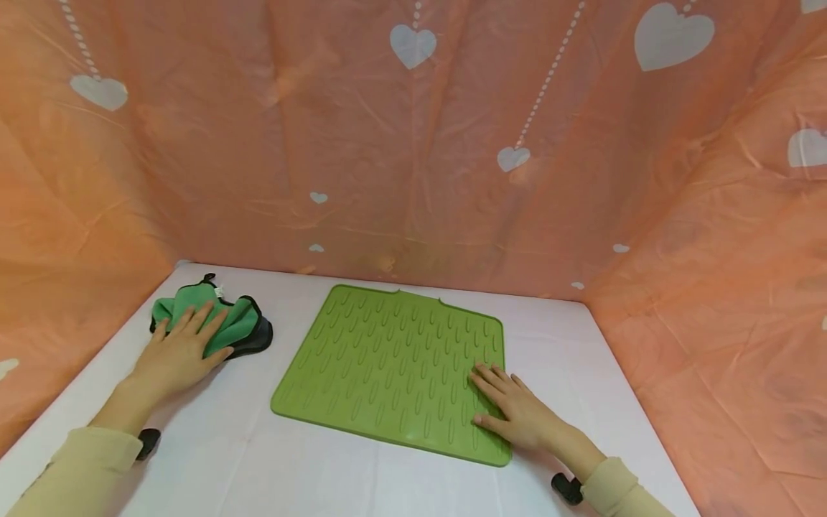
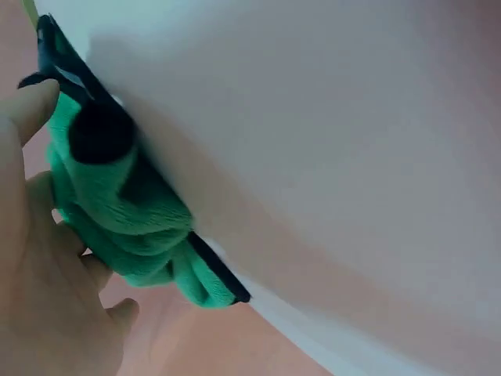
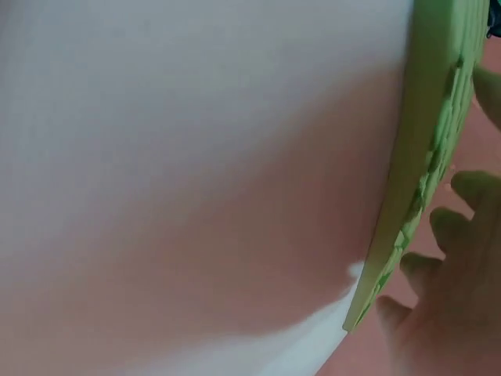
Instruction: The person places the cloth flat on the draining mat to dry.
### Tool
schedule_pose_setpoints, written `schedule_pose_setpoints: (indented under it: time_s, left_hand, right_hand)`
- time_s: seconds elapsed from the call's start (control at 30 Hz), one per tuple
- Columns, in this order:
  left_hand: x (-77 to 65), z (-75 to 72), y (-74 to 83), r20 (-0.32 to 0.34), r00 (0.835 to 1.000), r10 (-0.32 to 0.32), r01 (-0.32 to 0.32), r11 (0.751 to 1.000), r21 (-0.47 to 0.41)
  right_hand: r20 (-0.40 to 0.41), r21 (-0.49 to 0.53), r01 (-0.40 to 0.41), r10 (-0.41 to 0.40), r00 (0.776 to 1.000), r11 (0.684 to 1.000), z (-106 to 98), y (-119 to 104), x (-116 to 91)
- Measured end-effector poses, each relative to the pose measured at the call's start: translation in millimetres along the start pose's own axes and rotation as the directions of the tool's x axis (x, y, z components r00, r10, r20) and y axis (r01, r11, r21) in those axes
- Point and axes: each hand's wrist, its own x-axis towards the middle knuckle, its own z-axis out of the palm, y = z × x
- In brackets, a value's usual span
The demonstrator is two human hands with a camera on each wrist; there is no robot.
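A crumpled green plush cloth [image 1: 239, 330] with black edging, a dark underside and a small black loop lies at the table's left. My left hand [image 1: 177, 355] rests over it, fingers spread and thumb along its near edge; in the left wrist view the cloth [image 2: 117, 211] bunches up in folds beside the fingers. Toward the right, my right hand [image 1: 517, 413] lies on the right edge of a flat green mat [image 1: 388, 359] with raised ridges, fingers extended over the surface. Seen edge-on in the right wrist view, the mat [image 3: 415, 172] shows its thin side near the fingertips [image 3: 448, 227].
The table [image 1: 258, 474] has a white covering. Orange fabric [image 1: 413, 179] with pale hearts hangs behind it and along both sides. A black wrist device [image 1: 148, 444] shows under the left forearm, another black device [image 1: 567, 488] under the right.
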Motion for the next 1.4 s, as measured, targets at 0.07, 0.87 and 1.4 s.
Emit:
schedule_pose_setpoints:
  time_s: [0.07,0.87,1.4]
  left_hand:
    - [0.4,0.7,-3.2,0.029,1.0,0.013,-0.013,1.0,0.0]
    - [12.9,8.4,-17.9,-0.164,0.966,0.202,-0.206,0.979,-0.006]
    - [27.0,-9.8,6.6,-0.403,0.909,0.108,-0.185,0.97,-0.156]
  right_hand:
    - [0.029,0.014,0.021,-0.022,0.999,1.0,0.7,-0.8,-0.4]
    - [0.113,0.064,0.039,-0.046,0.992,0.997,-2.1,-1.0,0.5]
    - [0.109,0.036,0.033,-0.036,0.993,0.999,-1.1,-3.8,1.4]
